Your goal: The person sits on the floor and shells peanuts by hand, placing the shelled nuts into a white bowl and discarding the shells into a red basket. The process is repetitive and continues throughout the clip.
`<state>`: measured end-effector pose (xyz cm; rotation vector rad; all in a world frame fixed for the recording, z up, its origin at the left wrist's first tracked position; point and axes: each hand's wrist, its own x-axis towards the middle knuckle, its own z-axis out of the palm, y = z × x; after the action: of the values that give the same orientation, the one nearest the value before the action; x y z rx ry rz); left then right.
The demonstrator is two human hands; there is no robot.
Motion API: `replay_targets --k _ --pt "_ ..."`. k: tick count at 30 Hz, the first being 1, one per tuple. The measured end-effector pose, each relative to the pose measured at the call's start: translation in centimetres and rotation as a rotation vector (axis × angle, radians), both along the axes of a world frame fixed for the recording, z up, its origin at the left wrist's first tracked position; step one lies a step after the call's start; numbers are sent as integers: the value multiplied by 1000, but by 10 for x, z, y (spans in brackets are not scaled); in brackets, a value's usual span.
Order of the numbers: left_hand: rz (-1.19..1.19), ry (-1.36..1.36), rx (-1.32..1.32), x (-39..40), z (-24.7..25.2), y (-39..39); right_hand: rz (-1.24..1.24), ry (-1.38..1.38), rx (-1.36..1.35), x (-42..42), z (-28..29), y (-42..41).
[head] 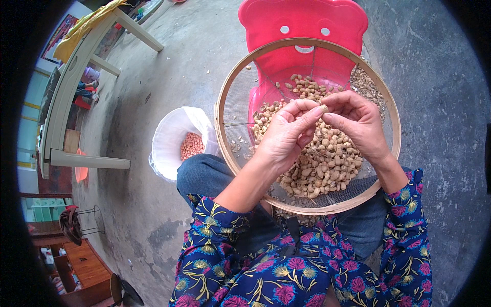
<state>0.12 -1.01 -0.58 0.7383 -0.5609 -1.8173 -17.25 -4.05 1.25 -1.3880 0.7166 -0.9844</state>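
Observation:
My left hand [292,132] and my right hand [355,124] meet above a round, wood-rimmed mesh sieve [221,126]. Between the thumbs and fingertips of both hands is a peanut in its shell [324,109]. Below them, a heap of unshelled peanuts [318,172] lies on the mesh, with more towards the far side. The sieve rests over a red plastic chair [303,23] and reaches back to my lap. Left of the sieve stands a bucket lined with a white plastic bag [165,138], holding shelled pink peanut kernels [192,146].
Empty shells [368,86] show at the right, beyond the mesh. A pale table [90,159] stands at the left on the concrete floor, with an orange basin [81,165] beside it. Another person's feet [94,90] show past the table. A wooden cabinet [86,264] is at lower left.

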Motion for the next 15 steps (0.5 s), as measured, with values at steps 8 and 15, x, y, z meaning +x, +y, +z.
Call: replay_targets --k 8,15 --pt "-114 -4 -28 0 6 0 48 -43 102 -3 2 0" --pt "-31 -316 -261 -7 19 8 82 -123 97 -3 3 1"
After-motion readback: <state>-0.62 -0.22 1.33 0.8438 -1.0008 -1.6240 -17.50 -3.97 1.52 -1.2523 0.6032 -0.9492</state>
